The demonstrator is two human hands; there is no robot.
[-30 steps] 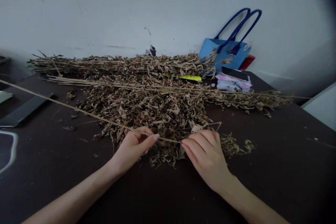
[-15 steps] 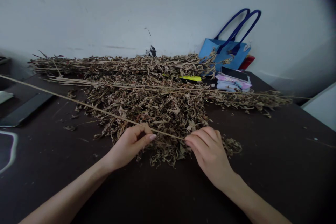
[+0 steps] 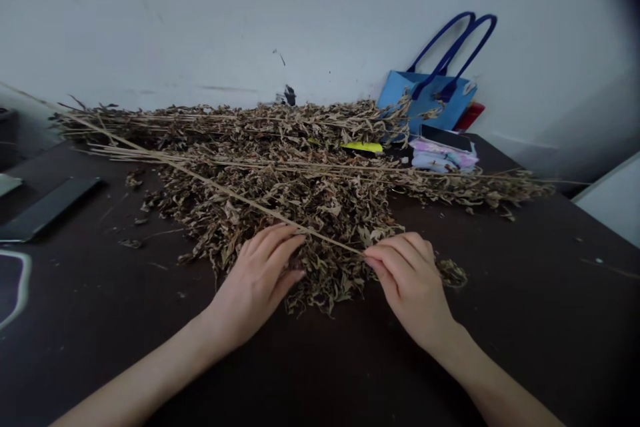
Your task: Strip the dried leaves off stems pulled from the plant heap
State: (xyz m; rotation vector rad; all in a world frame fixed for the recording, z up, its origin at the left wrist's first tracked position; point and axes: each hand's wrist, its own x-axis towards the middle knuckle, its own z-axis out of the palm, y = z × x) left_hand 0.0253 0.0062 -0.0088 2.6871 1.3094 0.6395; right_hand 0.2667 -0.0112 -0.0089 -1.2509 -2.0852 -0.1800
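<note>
A long, bare dried stalk (image 3: 220, 188) slants from the upper left down to my right hand (image 3: 411, 283), whose thumb and fingers pinch its near end. Below the stalk, my left hand (image 3: 257, 280) has its thumb apart from its fingers and grips nothing; whether a fingertip touches the stalk I cannot tell. Under and behind both hands spreads a heap of dried, curled leaves (image 3: 280, 203). A bundle of dried stalks (image 3: 250, 163) lies across the heap, leafy at its right end. More dried leafy stems (image 3: 200, 123) are piled along the wall.
A blue bag (image 3: 425, 100) with dark blue handles leans on the wall at the right. Before it, a phone (image 3: 447, 138) rests on a folded cloth (image 3: 443, 157). At the left are a flat dark object (image 3: 53, 207) and a white curved edge (image 3: 23, 290). The dark table (image 3: 500, 280) bears scattered crumbs.
My left hand has let go of the stalk and spread its fingers. The stalk's far end has risen on the left. My right hand, still pinching, has shifted slightly right and up.
</note>
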